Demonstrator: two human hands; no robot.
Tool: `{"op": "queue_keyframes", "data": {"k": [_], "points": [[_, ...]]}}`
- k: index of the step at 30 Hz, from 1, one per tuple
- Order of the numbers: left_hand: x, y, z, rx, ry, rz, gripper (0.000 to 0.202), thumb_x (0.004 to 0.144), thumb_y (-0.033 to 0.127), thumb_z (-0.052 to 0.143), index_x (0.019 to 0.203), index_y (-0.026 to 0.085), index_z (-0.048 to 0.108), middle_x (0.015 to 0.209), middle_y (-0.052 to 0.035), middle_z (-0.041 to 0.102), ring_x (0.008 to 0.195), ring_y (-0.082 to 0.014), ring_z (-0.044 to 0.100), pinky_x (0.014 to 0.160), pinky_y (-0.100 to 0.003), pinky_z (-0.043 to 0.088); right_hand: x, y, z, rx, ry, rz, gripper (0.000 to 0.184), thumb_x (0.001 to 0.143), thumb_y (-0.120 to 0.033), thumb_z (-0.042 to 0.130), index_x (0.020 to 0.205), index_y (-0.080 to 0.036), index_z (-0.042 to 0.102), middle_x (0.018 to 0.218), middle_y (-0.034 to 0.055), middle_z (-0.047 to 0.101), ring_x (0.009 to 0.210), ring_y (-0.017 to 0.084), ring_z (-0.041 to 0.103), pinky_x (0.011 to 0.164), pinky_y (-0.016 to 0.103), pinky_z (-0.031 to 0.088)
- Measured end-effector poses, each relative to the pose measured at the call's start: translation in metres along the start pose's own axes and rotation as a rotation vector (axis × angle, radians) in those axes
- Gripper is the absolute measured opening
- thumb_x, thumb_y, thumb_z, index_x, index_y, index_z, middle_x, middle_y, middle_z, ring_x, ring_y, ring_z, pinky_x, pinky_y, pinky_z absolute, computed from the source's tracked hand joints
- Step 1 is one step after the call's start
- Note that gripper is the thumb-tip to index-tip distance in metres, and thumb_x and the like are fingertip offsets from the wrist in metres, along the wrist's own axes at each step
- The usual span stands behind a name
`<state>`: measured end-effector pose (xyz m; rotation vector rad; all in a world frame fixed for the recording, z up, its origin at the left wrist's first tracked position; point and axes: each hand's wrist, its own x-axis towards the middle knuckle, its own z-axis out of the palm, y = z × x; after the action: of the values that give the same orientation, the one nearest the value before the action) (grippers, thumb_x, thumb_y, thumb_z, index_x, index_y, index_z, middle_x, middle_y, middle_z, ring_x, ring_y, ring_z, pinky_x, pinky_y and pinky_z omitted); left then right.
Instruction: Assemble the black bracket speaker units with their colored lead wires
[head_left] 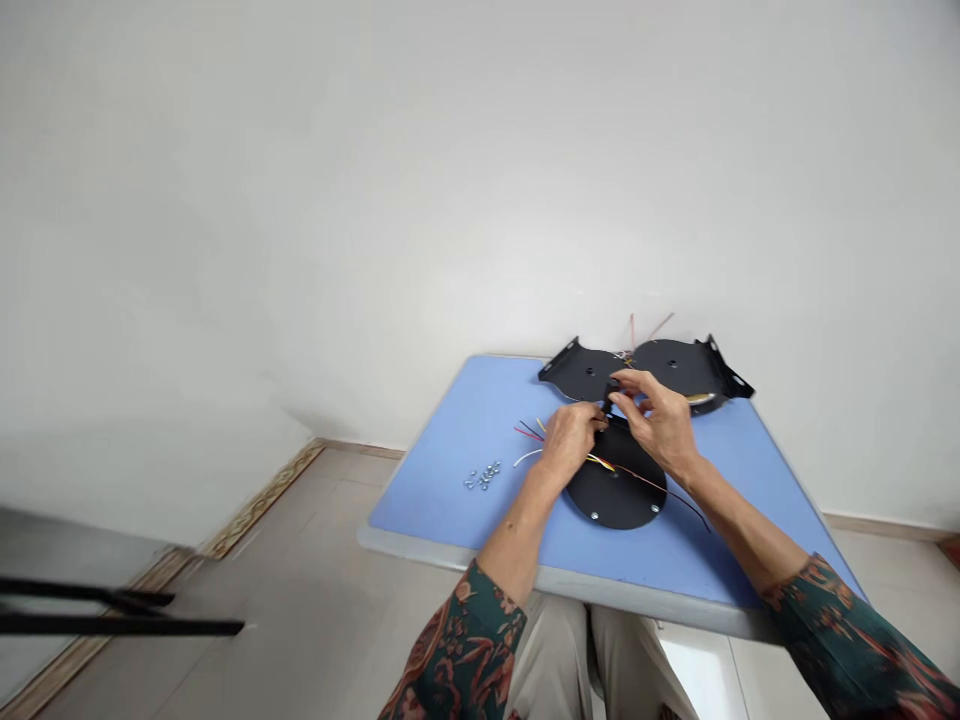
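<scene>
Two hands work over a black round plate [619, 495]: right hand [660, 420] pinches a small black part [609, 395], left hand [570, 440] bunched against it, coloured wires [529, 432] trailing beneath.

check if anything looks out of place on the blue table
Nothing looks damaged. Coloured wire pieces lie scattered beside the left hand, and small silver fasteners sit loose on the blue table near its left edge.

Blue table [465, 430] set against white wall [375, 200]. Small silver fasteners [482, 476], possibly nuts, clustered near its left edge. Two black bracketed plates [581, 372] at far edge. Dark bars [112, 612] lower left.
</scene>
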<state>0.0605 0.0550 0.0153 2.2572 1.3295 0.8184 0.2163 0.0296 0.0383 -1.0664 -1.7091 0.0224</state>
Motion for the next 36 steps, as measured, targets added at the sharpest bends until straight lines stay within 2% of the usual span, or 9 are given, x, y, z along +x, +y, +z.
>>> {"op": "queue_keyframes", "data": {"k": [5, 9, 14, 19, 21, 24, 28, 32, 36], "points": [[-0.001, 0.004, 0.000, 0.106, -0.031, 0.045, 0.018, 0.095, 0.024, 0.061, 0.102, 0.020, 0.077, 0.104, -0.0070, 0.077, 0.100, -0.0213, 0.071, 0.090, -0.028, 0.053, -0.001, 0.003, -0.002, -0.123, 0.062, 0.031, 0.029, 0.092, -0.044, 0.066, 0.107, -0.020, 0.068, 0.081, 0.0050, 0.072, 0.065, 0.018, 0.068, 0.056, 0.029, 0.054], [0.000, 0.004, 0.003, 0.163, -0.020, 0.062, 0.023, 0.098, 0.026, 0.055, 0.107, 0.020, 0.076, 0.103, -0.0074, 0.074, 0.093, -0.0199, 0.071, 0.084, -0.028, 0.055, -0.001, 0.003, -0.003, -0.104, 0.093, 0.076, 0.040, 0.087, -0.055, 0.069, 0.107, -0.021, 0.067, 0.085, 0.0065, 0.073, 0.068, 0.021, 0.069, 0.054, 0.030, 0.054], [0.000, 0.004, 0.004, 0.159, -0.038, 0.093, 0.026, 0.099, 0.022, 0.049, 0.107, 0.022, 0.074, 0.100, -0.0059, 0.072, 0.094, -0.0199, 0.070, 0.081, -0.029, 0.055, 0.001, -0.006, -0.010, -0.049, -0.079, 0.084, 0.040, 0.098, -0.054, 0.050, 0.119, -0.025, 0.068, 0.093, 0.0048, 0.076, 0.060, 0.017, 0.066, 0.054, 0.030, 0.054], [0.000, 0.009, -0.002, 0.089, -0.041, 0.052, 0.025, 0.096, 0.022, 0.056, 0.119, 0.020, 0.066, 0.106, -0.0057, 0.074, 0.100, -0.0198, 0.070, 0.085, -0.030, 0.055, -0.001, 0.000, -0.008, -0.148, -0.012, 0.106, 0.044, 0.094, -0.063, 0.052, 0.104, -0.024, 0.070, 0.090, 0.0046, 0.075, 0.060, 0.019, 0.067, 0.058, 0.034, 0.054], [0.001, 0.009, -0.003, 0.068, -0.047, 0.036, 0.022, 0.095, 0.025, 0.060, 0.115, 0.020, 0.066, 0.106, -0.0057, 0.075, 0.099, -0.0205, 0.070, 0.086, -0.030, 0.055, -0.002, 0.005, -0.007, -0.169, 0.035, 0.108, 0.047, 0.089, -0.068, 0.059, 0.099, -0.024, 0.070, 0.086, 0.0046, 0.073, 0.059, 0.020, 0.066, 0.056, 0.035, 0.052], [0.003, 0.007, -0.001, 0.030, -0.051, 0.023, 0.013, 0.094, 0.026, 0.062, 0.103, 0.021, 0.070, 0.102, -0.0057, 0.077, 0.099, -0.0209, 0.071, 0.086, -0.030, 0.054, -0.004, 0.007, -0.007, -0.073, 0.039, 0.090, 0.039, 0.088, -0.060, 0.065, 0.100, -0.024, 0.071, 0.085, 0.0045, 0.073, 0.060, 0.019, 0.066, 0.055, 0.033, 0.054], [0.003, 0.004, 0.002, -0.031, -0.011, -0.031, 0.007, 0.091, 0.022, 0.065, 0.092, 0.022, 0.072, 0.098, -0.0046, 0.079, 0.098, -0.0217, 0.072, 0.086, -0.029, 0.052, -0.004, -0.001, -0.010, 0.101, -0.083, 0.111, 0.032, 0.098, -0.043, 0.055, 0.120, -0.025, 0.070, 0.096, 0.0068, 0.076, 0.058, 0.015, 0.065, 0.048, 0.027, 0.053], [0.001, 0.003, 0.002, -0.073, 0.019, -0.036, 0.009, 0.088, 0.016, 0.066, 0.086, 0.021, 0.073, 0.094, -0.0044, 0.080, 0.094, -0.0211, 0.073, 0.083, -0.028, 0.051, -0.004, -0.007, -0.007, 0.090, -0.024, 0.088, 0.022, 0.096, -0.038, 0.059, 0.105, -0.023, 0.072, 0.096, 0.0066, 0.077, 0.081, 0.020, 0.073, 0.063, 0.030, 0.060], [0.001, 0.002, 0.001, -0.096, 0.032, -0.032, 0.013, 0.087, 0.011, 0.065, 0.082, 0.020, 0.073, 0.091, -0.0034, 0.080, 0.090, -0.0197, 0.073, 0.081, -0.026, 0.049, -0.003, -0.007, -0.004, 0.066, -0.018, 0.094, 0.020, 0.093, -0.038, 0.063, 0.102, -0.023, 0.072, 0.093, 0.0066, 0.076, 0.078, 0.020, 0.071, 0.059, 0.028, 0.057]]}}
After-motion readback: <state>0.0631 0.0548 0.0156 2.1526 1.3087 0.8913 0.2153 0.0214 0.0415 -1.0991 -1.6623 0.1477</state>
